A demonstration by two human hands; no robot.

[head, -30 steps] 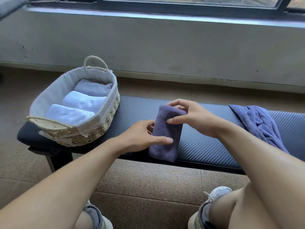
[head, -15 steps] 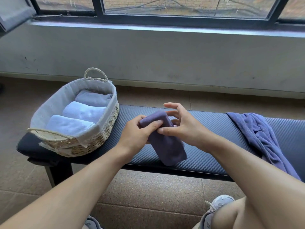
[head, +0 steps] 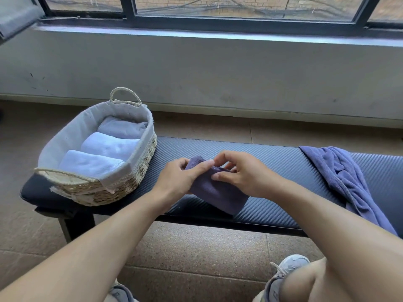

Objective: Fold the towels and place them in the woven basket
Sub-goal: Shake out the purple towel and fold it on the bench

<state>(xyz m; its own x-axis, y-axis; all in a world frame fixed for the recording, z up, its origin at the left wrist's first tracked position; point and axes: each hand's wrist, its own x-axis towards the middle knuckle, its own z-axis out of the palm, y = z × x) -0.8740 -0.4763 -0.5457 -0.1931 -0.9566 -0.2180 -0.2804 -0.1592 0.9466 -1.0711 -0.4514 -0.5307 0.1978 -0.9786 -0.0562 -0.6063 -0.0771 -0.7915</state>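
A folded dark purple towel [head: 220,196] lies slanted over the middle of the dark bench [head: 272,162], its far end lifted. My left hand [head: 181,177] grips that far end with thumb over the fold. My right hand [head: 242,173] pinches the towel's upper edge beside it. The woven basket [head: 139,164] with a grey cloth liner stands on the bench's left end. Three folded pale towels [head: 109,147] lie side by side inside it. A loose blue-purple towel [head: 342,177] lies crumpled on the bench at the right.
The bench stands on a tiled floor [head: 196,247] before a grey wall [head: 218,73] under a window. My knee [head: 305,282] and shoes show at the bottom. The loose towel's lower part hangs over the bench's front edge.
My left hand has moved from the towel's side to its far end and gripped it. The folded towel has turned slantwise with that end raised. The camera view has tilted upward.
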